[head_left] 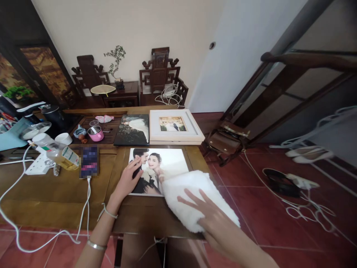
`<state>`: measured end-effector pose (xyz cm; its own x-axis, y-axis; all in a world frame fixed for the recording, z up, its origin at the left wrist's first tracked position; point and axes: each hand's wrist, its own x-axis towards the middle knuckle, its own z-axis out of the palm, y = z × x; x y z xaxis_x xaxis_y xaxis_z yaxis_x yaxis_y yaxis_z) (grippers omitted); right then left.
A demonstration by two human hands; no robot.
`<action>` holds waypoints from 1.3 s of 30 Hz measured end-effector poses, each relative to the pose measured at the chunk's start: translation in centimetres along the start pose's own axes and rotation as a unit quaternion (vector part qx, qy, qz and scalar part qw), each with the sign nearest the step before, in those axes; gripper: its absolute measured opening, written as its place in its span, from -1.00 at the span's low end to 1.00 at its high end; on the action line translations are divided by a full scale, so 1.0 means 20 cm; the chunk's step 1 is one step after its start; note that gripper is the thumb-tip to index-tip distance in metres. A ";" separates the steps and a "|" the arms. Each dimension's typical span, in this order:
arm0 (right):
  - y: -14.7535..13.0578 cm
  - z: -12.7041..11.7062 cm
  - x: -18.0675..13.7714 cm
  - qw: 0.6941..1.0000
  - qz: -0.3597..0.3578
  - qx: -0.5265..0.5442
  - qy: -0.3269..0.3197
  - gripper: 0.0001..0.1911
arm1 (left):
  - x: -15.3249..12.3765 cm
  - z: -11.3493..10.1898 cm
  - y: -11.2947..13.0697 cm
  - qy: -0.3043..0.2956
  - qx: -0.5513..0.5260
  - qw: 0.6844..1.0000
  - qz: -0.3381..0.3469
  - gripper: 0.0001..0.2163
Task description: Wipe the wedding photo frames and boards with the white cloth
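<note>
A photo print [174, 162] of a couple lies flat on the wooden table, close to its near right corner. My left hand [132, 173] rests on the print's left side, fingers stretched out and touching its surface. A folded white fluffy towel [185, 184] covers the print's lower right corner and reaches past the table's right edge. On top of the towel lies my right hand [202, 208], its visible fingers spread; the thumb is hidden. Behind the print are a dark wedding photo panel [132, 130] and a pale framed photo [177, 126].
Left on the wooden table [64, 201] are a phone [89, 162] with a white cable, a bottle [65, 156] of yellowish liquid, a power strip [37, 165], a pink cup [95, 134] and a dark kettle [54, 115]. A brown bag [227, 141] stands right of the table.
</note>
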<state>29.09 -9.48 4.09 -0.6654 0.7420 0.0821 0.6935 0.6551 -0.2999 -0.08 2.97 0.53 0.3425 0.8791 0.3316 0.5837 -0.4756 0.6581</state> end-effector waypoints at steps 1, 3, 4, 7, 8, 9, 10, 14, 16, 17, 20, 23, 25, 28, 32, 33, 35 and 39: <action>0.00 -0.01 0.02 1.000 0.004 0.007 0.000 -0.59 | 0.00 0.00 0.00 -0.003 0.002 1.000 0.001 -0.64; 0.06 -0.04 0.09 1.000 0.023 0.008 0.003 -0.56 | 0.01 -0.01 0.00 -0.008 0.004 1.000 0.000 -0.64; 0.10 -0.05 0.15 0.999 0.036 0.005 0.005 -0.56 | 0.01 -0.01 0.00 -0.010 0.004 1.000 0.000 -0.64; 0.24 -0.08 0.35 0.997 0.074 -0.010 0.009 -0.55 | 0.01 -0.02 -0.01 -0.012 0.006 1.000 0.004 -0.64; 0.28 -0.09 0.41 0.996 0.084 -0.014 0.012 -0.54 | 0.01 -0.01 -0.01 -0.010 0.006 1.000 0.007 -0.64; 0.32 -0.10 0.48 0.996 0.091 -0.018 0.013 -0.53 | 0.01 -0.01 -0.02 -0.007 0.007 1.000 0.009 -0.64; 0.36 -0.10 0.53 0.995 0.096 -0.022 0.015 -0.52 | 0.01 -0.01 -0.03 -0.006 0.007 1.000 0.011 -0.64; 0.39 -0.10 0.61 0.993 0.109 -0.027 0.020 -0.52 | 0.02 -0.01 -0.03 -0.001 0.001 1.000 0.009 -0.64; 0.35 -0.09 0.57 0.994 0.107 -0.025 0.023 -0.52 | 0.02 -0.01 -0.02 0.004 -0.002 1.000 0.004 -0.64; 0.31 -0.08 0.53 0.994 0.101 -0.024 0.021 -0.53 | 0.02 -0.01 -0.02 0.007 -0.004 1.000 0.001 -0.64; 0.16 -0.05 0.35 0.997 0.079 -0.015 0.004 -0.57 | 0.02 -0.01 0.00 0.012 -0.003 1.000 -0.009 -0.64; -0.01 -0.01 0.17 0.999 0.049 0.006 -0.021 -0.56 | 0.01 -0.01 0.01 0.009 0.005 1.000 -0.016 -0.62; -0.08 0.01 0.08 0.999 0.028 0.020 -0.039 -0.56 | 0.02 -0.01 0.01 0.002 0.011 1.000 -0.013 -0.62; -0.10 0.00 0.05 0.998 0.017 0.033 -0.056 -0.56 | 0.02 -0.01 0.00 -0.010 0.018 1.000 -0.006 -0.62; 0.07 -0.06 0.21 0.998 0.035 0.038 -0.035 -0.53 | 0.02 -0.02 -0.01 -0.008 0.013 1.000 0.005 -0.62; 0.13 -0.07 0.27 0.998 0.040 0.038 -0.025 -0.53 | 0.02 -0.02 -0.02 -0.006 0.010 1.000 0.008 -0.62; 0.26 -0.10 0.40 0.998 0.046 0.036 -0.010 -0.52 | 0.02 -0.02 -0.02 -0.004 0.006 1.000 0.013 -0.63; 0.42 -0.10 0.63 0.998 0.066 0.004 0.013 -0.49 | 0.02 -0.01 -0.03 -0.002 0.005 1.000 0.016 -0.63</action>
<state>27.15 5.64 4.58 -0.5615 0.8248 0.0660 0.7722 0.5510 -0.3165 -0.51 3.60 0.48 0.3640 0.8631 0.3501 0.5791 -0.5041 0.6407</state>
